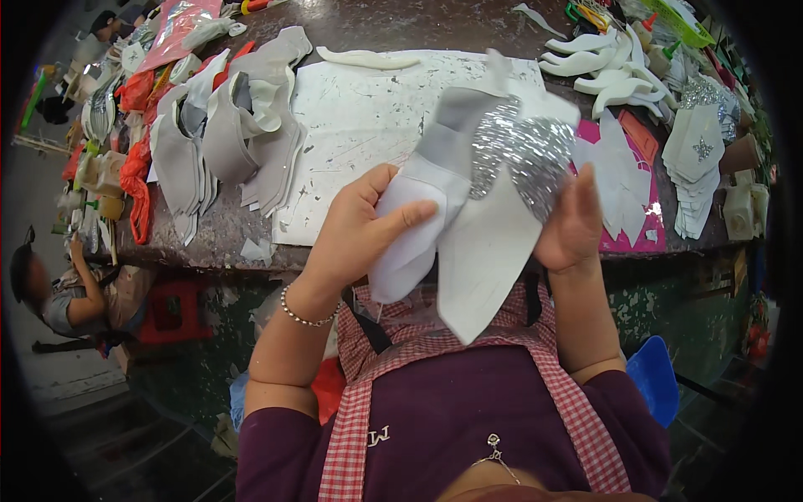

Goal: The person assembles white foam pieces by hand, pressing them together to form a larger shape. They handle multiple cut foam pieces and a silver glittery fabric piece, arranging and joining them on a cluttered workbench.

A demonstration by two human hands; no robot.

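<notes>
My left hand (355,222) is closed on a shoe upper (498,243), its thumb pressed over a smooth white padded part. The upper is white, with a grey lining and a band of silver glitter, and hangs in several flaps above the table's near edge. A long white flap points down toward my apron. Along the glitter side is my right hand (573,222), its fingers stretched upward and slightly blurred, against or just beside the edge. Whether it touches the upper is hard to make out.
A scuffed white board (360,109) lies on the dark table, with a curved white strip (368,58) at its far edge. Stacked grey uppers (230,142) lie left; white foam pieces (619,67), a magenta sheet (648,226) and star-marked pieces (696,159) lie right. Another person (71,293) sits far left.
</notes>
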